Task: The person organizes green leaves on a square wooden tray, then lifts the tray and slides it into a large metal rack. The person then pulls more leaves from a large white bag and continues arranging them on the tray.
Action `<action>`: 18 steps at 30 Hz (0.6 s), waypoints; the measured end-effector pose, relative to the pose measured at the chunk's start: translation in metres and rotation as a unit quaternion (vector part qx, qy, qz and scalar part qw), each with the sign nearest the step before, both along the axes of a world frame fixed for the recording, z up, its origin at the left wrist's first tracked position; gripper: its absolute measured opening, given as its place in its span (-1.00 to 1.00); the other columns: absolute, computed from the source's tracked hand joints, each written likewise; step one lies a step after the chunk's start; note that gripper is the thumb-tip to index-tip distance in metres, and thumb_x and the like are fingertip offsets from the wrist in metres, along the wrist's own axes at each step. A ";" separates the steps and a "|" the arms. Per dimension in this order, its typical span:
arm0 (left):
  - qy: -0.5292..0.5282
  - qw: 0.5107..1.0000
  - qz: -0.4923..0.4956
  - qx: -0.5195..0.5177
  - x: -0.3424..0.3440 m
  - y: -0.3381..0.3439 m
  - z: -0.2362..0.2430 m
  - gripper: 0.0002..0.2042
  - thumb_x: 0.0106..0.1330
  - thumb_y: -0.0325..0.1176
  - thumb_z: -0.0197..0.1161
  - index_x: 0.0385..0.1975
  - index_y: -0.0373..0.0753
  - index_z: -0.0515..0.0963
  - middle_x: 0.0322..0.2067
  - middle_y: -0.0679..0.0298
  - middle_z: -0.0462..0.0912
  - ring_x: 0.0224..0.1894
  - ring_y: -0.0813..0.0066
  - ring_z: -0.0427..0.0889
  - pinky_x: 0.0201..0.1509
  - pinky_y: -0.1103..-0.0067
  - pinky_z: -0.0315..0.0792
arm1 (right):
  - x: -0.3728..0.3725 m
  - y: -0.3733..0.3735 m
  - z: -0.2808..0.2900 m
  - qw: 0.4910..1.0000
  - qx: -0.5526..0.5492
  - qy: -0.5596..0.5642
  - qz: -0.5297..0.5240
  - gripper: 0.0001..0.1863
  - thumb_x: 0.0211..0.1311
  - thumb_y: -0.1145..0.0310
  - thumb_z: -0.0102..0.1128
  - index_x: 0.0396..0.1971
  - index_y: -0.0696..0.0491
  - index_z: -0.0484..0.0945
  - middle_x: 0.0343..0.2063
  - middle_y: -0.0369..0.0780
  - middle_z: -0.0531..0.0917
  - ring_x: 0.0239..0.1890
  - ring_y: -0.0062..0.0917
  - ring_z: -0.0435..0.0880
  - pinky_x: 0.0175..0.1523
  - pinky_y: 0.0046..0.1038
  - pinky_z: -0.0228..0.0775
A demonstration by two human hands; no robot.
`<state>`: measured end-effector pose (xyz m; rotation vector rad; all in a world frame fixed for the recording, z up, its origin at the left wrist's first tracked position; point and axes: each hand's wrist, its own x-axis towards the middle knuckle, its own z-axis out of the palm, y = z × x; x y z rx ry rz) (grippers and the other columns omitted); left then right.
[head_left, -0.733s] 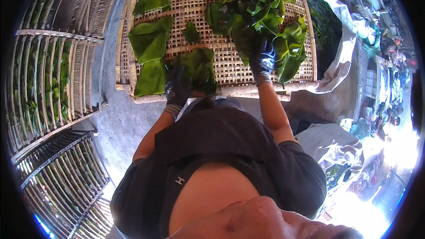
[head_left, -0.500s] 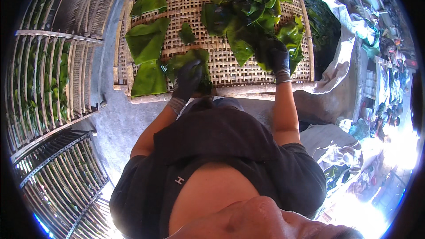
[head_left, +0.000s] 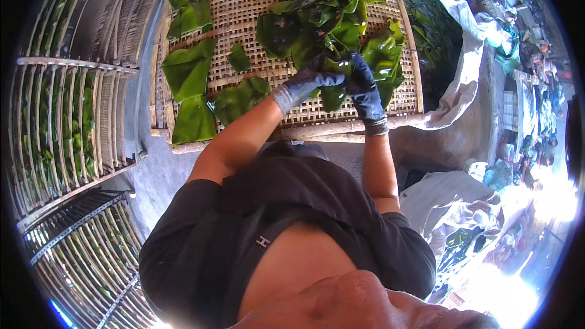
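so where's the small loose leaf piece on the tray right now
In the head view the small leaf piece lies alone on the woven bamboo tray, left of the leaf pile and the gloved left hand, between the large flat leaves.

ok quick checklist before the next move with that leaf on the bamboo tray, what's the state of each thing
1. Both hands on the same leaf: ok. The left hand and right hand meet on one glossy green leaf.
2. Gloves on: ok, both hands wear dark gloves.
3. Leaf free of the heap: cannot tell; its upper edge runs into the leaf pile.
4. Bare spot on the woven tray: ok, open weave shows between the flat leaves and the pile.
5. Flat leaves within the tray: not ok; one leaf overhangs the near rim.
6. Grip firmness: cannot tell.
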<state>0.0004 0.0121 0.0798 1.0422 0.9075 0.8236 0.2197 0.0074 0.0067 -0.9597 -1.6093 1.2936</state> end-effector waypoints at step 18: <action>0.182 0.932 0.170 0.265 -0.051 0.018 -0.035 -0.77 0.19 -0.44 0.45 -0.31 -0.19 0.48 -0.38 0.51 0.53 -0.32 0.76 0.43 -0.22 0.70 0.43 | -0.059 0.044 0.061 0.906 0.313 -0.266 -0.105 -0.73 -0.21 0.39 0.54 -0.44 0.02 0.64 -0.35 -0.14 0.68 -0.22 -0.22 0.66 -0.10 -0.28 0.50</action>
